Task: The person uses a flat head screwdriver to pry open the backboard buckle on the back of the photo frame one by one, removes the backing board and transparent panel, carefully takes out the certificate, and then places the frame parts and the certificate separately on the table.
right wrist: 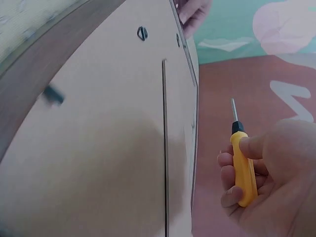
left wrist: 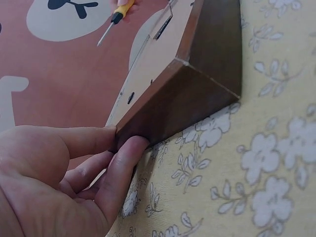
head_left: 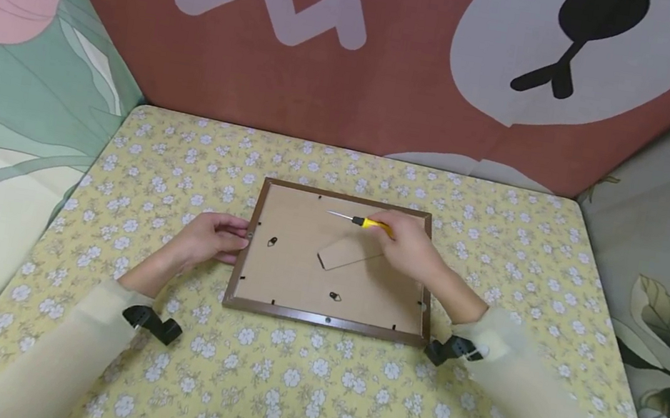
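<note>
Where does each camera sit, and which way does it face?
Head: on the head, facing forward and down at the picture frame; left hand, right hand, sleeved forearms show.
Left wrist: worn there, facing the frame's side; left hand and part of the right show.
Right wrist: worn there, facing across the frame's back; right hand and left fingers show.
Wrist views share the screwdriver.

Long sleeves worn on both arms: left sleeve [head_left: 63,352], right sleeve [head_left: 534,398]; pale cream, plain, lightly creased. Cuffs ended short of hands; wrists left bare. Black units fitted at cuffs: left wrist unit [head_left: 142,317], right wrist unit [head_left: 454,348]; angular blocks seen. Pale spot noted beside right one, detail blurred. Left hand [head_left: 208,242], right hand [head_left: 405,245] seen bare.
</note>
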Motion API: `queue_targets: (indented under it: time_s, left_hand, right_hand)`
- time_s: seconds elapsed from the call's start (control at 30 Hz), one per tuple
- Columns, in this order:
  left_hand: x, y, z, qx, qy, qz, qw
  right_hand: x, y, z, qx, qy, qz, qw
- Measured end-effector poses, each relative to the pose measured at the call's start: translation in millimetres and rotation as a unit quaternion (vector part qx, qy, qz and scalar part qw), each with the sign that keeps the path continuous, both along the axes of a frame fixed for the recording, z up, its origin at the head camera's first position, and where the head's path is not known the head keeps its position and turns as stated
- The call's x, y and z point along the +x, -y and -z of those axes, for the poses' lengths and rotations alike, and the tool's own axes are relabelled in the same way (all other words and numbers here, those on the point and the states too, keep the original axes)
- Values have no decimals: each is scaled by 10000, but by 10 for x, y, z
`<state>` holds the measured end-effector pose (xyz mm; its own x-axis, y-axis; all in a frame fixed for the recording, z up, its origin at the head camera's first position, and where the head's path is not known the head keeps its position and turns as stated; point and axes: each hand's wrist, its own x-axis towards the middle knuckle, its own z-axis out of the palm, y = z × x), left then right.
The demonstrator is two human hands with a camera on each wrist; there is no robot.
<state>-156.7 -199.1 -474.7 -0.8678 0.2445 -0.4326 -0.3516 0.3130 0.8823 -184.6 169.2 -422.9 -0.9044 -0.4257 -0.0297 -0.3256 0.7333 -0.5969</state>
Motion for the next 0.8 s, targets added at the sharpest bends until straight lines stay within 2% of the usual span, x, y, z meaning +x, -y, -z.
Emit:
queue_targets:
  time_s: [0.3,0.5,0.8]
  left_hand:
    - [-1,0,-11,-9,16,-4,10000]
    - [2,-3,-10,27,30,-8,10000]
    - [-1,-10,-30,46,20,-15,10000]
  right_hand:
    - [-91,283,33,-39,139,-78,9999]
    - [-133,416,91,-60,115,-282,9995]
    - [-150,648,106,301,136,-463,9984]
